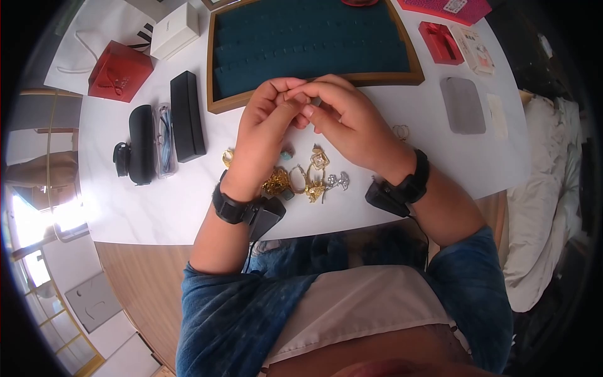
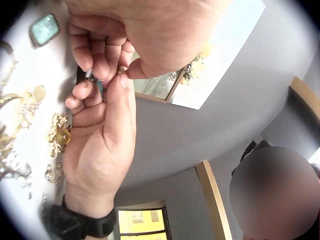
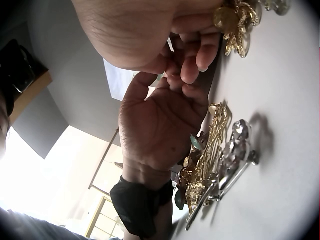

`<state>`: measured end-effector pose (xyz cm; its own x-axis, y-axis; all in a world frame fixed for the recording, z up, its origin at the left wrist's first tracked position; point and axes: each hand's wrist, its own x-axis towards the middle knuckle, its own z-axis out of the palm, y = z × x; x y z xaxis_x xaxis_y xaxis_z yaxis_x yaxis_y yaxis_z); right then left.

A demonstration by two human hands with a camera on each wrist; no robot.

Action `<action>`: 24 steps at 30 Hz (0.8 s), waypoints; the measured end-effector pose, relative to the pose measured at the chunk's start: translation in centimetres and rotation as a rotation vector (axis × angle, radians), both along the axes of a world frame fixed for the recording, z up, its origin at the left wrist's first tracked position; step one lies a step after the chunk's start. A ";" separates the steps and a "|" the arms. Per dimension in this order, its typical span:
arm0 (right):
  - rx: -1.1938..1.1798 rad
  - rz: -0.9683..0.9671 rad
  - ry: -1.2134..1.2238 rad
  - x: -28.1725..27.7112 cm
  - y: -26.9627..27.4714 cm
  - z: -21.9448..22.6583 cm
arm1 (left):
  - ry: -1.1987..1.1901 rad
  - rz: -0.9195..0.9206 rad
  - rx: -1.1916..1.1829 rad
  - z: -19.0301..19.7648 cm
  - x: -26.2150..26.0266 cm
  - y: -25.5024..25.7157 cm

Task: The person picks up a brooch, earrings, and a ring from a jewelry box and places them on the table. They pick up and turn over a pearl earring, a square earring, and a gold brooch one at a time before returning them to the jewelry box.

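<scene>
Over the tray's near edge, the left hand (image 1: 264, 122) and right hand (image 1: 345, 119) meet at their fingertips, fingers curled. Between thumb and fingertips they pinch a small, shiny, bead-like thing (image 2: 121, 70), mostly hidden by the fingers. Below the hands on the white table lie a tangled gold chain pile (image 1: 275, 182), a gold hoop (image 1: 297, 180), a gold brooch with a square top (image 1: 319, 158) and a silver flower-like brooch (image 1: 338, 181). A turquoise stone piece (image 2: 45, 30) lies near the left hand.
A wood-framed tray with dark green lining (image 1: 308, 44) stands behind the hands. Left are black cases (image 1: 187, 116), a red bag (image 1: 120, 72) and a white box (image 1: 174, 31). Right are thin hoops (image 1: 401, 132), a grey case (image 1: 463, 105) and a red box (image 1: 441, 44).
</scene>
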<state>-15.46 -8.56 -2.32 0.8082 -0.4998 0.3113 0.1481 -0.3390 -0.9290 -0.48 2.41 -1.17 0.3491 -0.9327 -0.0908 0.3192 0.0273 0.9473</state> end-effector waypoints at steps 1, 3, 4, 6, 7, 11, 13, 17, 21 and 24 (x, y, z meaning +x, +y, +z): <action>0.006 0.003 0.000 0.0 0.0 0.1 | 0.005 0.002 -0.003 0.0 0.0 0.0; -0.010 0.004 -0.002 0.0 0.0 0.1 | 0.013 0.006 0.001 0.0 0.0 0.0; -0.019 0.004 -0.004 -0.1 0.0 0.2 | 0.015 0.009 0.008 0.0 0.0 0.0; -0.041 -0.005 -0.004 0.0 0.0 0.1 | 0.017 0.016 0.016 0.0 0.0 0.0; -0.052 -0.009 -0.004 0.0 0.0 0.1 | 0.016 0.019 0.016 0.1 -0.1 0.0; -0.090 -0.029 -0.011 -0.1 -0.1 0.0 | 0.029 0.015 0.002 0.1 -0.2 -0.1; -0.076 -0.037 -0.021 -0.1 -0.1 -0.2 | 0.005 0.013 0.000 0.1 -0.2 -0.1; -0.079 -0.040 -0.023 -0.1 0.0 -0.1 | -0.004 0.018 -0.009 0.1 -0.3 -0.2; -0.076 -0.031 -0.018 -0.1 -0.1 0.0 | -0.005 0.024 0.003 0.1 -0.3 -0.2; -0.068 -0.027 -0.014 -0.1 -0.1 -0.2 | 0.002 0.019 0.008 0.1 -0.2 -0.1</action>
<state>-15.53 -8.68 -2.47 0.7904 -0.4984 0.3562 0.1508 -0.4053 -0.9017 -0.66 2.31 -1.05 0.3669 -0.9250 -0.0992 0.3203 0.0254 0.9470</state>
